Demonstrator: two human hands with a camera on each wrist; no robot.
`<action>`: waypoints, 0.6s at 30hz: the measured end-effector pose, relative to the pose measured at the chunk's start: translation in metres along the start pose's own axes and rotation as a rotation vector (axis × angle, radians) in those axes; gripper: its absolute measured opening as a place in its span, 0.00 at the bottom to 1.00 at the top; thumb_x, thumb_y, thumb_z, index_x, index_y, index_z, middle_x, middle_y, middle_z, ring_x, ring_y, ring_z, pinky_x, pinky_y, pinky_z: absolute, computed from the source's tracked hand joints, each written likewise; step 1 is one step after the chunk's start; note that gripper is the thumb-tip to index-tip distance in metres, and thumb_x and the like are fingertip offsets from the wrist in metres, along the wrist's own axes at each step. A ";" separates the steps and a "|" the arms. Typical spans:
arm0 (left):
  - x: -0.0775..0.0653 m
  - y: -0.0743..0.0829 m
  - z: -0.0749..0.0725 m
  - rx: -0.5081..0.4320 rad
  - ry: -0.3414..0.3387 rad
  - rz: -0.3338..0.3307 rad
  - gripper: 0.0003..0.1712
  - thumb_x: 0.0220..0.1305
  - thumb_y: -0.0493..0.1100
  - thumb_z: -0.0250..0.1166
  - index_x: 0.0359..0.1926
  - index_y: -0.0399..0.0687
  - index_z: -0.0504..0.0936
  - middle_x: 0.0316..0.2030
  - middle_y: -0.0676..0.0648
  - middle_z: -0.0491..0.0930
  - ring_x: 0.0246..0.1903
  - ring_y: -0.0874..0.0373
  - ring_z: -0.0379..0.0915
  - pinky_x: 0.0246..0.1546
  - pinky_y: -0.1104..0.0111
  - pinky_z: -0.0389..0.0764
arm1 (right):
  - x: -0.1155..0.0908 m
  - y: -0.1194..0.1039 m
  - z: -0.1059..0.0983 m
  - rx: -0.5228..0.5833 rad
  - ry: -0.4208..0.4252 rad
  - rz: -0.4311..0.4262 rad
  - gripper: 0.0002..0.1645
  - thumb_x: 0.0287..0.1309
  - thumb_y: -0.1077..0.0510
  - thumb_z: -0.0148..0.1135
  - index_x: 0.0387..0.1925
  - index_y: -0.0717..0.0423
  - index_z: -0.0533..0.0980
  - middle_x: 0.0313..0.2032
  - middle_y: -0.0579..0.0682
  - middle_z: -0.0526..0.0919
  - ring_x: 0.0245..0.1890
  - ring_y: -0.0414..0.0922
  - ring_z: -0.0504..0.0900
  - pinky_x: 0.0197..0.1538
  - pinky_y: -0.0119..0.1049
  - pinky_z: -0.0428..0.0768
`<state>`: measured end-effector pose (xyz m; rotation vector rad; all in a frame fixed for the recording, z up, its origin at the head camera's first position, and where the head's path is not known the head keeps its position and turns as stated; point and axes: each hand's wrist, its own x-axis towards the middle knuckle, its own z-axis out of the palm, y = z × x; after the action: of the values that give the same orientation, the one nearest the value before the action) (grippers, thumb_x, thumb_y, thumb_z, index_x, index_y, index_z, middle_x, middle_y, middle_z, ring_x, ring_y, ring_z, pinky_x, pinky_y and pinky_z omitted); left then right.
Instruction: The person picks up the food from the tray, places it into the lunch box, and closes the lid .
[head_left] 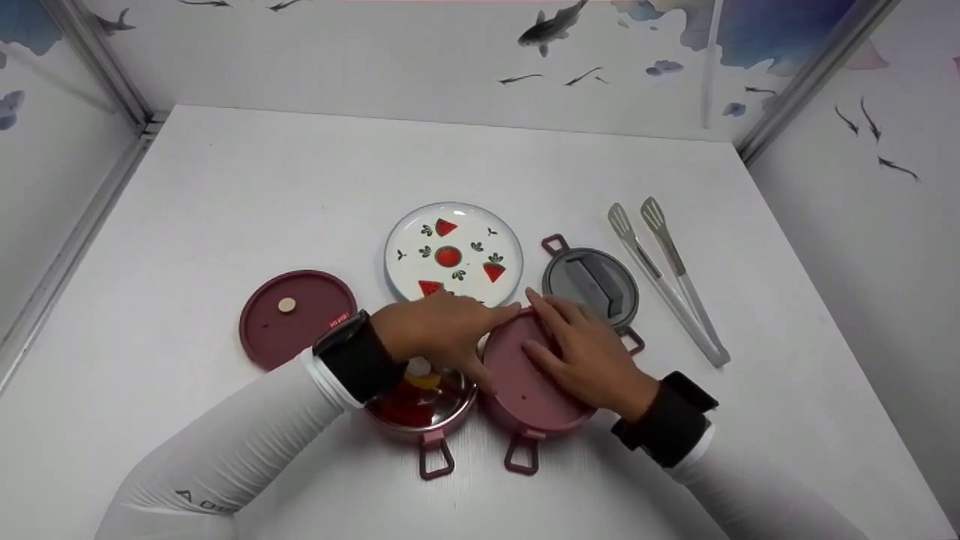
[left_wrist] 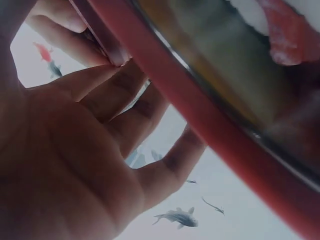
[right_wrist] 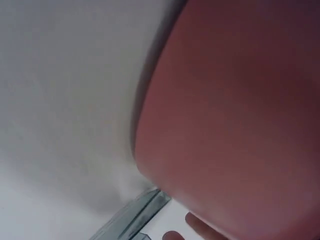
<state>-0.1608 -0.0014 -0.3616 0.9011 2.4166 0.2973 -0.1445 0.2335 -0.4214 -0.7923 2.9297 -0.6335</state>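
A pink pot (head_left: 536,427) is covered by a pink lid (head_left: 514,367) with a small hole. My right hand (head_left: 589,360) lies over the lid's right side, fingers resting on it. From the left, my left hand (head_left: 446,334) reaches across with thumb and fingers spread at the lid's left edge; neither hand curls round anything. Below the left hand stands a second pink pot (head_left: 391,427), uncovered, with a shiny metal inside and red, yellow and white pieces in it. Its rim (left_wrist: 200,120) crosses the left wrist view. The covered pot's side (right_wrist: 225,125) fills much of the right wrist view.
A dark red lid (head_left: 300,315) with a pale knob lies at left. Behind the pots sits a white plate (head_left: 420,244) with watermelon pictures. A small pot with a grey lid (head_left: 581,281) and metal tongs (head_left: 686,304) lie at right. Panels enclose the table's back and sides.
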 end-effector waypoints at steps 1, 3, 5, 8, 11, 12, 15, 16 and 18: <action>0.000 0.000 0.001 0.001 0.004 0.006 0.61 0.53 0.67 0.73 0.79 0.59 0.50 0.47 0.48 0.80 0.41 0.56 0.76 0.39 0.65 0.82 | 0.001 0.000 0.001 -0.019 0.006 -0.003 0.40 0.70 0.37 0.54 0.77 0.40 0.56 0.67 0.54 0.72 0.69 0.55 0.69 0.69 0.57 0.68; 0.000 -0.001 0.002 -0.011 0.016 0.012 0.61 0.51 0.67 0.74 0.79 0.58 0.51 0.42 0.49 0.79 0.37 0.57 0.77 0.31 0.67 0.81 | 0.003 0.002 0.003 -0.038 0.012 -0.004 0.40 0.70 0.37 0.53 0.77 0.39 0.56 0.65 0.54 0.73 0.68 0.55 0.70 0.67 0.56 0.70; 0.001 0.000 0.003 -0.015 0.031 0.016 0.61 0.50 0.67 0.74 0.78 0.57 0.53 0.39 0.49 0.78 0.35 0.57 0.76 0.28 0.68 0.79 | 0.005 0.005 0.004 -0.038 0.005 -0.003 0.39 0.70 0.36 0.53 0.77 0.38 0.56 0.65 0.53 0.73 0.67 0.55 0.70 0.66 0.56 0.72; 0.002 0.000 0.004 -0.043 0.051 -0.002 0.60 0.48 0.68 0.75 0.76 0.57 0.56 0.37 0.49 0.78 0.32 0.56 0.77 0.24 0.67 0.79 | 0.009 0.007 0.005 -0.041 0.003 -0.014 0.39 0.70 0.36 0.52 0.77 0.38 0.56 0.64 0.53 0.74 0.67 0.54 0.71 0.64 0.55 0.74; 0.003 0.001 0.004 -0.055 0.078 -0.019 0.58 0.46 0.68 0.76 0.73 0.57 0.59 0.40 0.49 0.79 0.31 0.57 0.78 0.26 0.66 0.80 | 0.013 0.009 0.006 -0.057 0.018 -0.024 0.39 0.70 0.35 0.52 0.76 0.38 0.58 0.62 0.52 0.75 0.65 0.53 0.73 0.62 0.54 0.76; 0.003 0.001 0.004 -0.054 0.090 -0.024 0.57 0.46 0.67 0.77 0.72 0.57 0.61 0.42 0.49 0.80 0.33 0.57 0.79 0.29 0.65 0.82 | 0.014 0.009 0.006 -0.064 0.025 -0.028 0.38 0.69 0.35 0.52 0.76 0.38 0.59 0.62 0.52 0.75 0.64 0.52 0.73 0.62 0.54 0.76; 0.006 0.003 0.005 -0.012 0.128 -0.023 0.55 0.45 0.68 0.77 0.70 0.55 0.63 0.48 0.49 0.82 0.42 0.56 0.79 0.44 0.57 0.82 | 0.018 0.010 0.007 -0.081 0.047 -0.034 0.37 0.69 0.35 0.53 0.75 0.39 0.62 0.59 0.52 0.77 0.62 0.52 0.75 0.62 0.53 0.76; 0.006 0.004 0.005 0.005 0.136 -0.025 0.56 0.45 0.68 0.77 0.70 0.54 0.64 0.50 0.48 0.82 0.46 0.54 0.78 0.50 0.53 0.81 | 0.019 0.009 0.007 -0.085 0.055 -0.035 0.37 0.69 0.35 0.53 0.74 0.40 0.63 0.59 0.52 0.77 0.61 0.52 0.75 0.62 0.53 0.76; 0.008 0.004 0.004 0.035 0.146 -0.026 0.57 0.45 0.68 0.77 0.71 0.52 0.63 0.53 0.46 0.82 0.51 0.52 0.78 0.57 0.45 0.77 | 0.019 0.009 0.007 -0.088 0.069 -0.037 0.37 0.68 0.36 0.54 0.73 0.42 0.64 0.58 0.53 0.78 0.61 0.52 0.76 0.62 0.53 0.76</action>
<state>-0.1609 0.0069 -0.3668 0.8909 2.5726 0.3224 -0.1645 0.2287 -0.4298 -0.8522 3.0309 -0.5489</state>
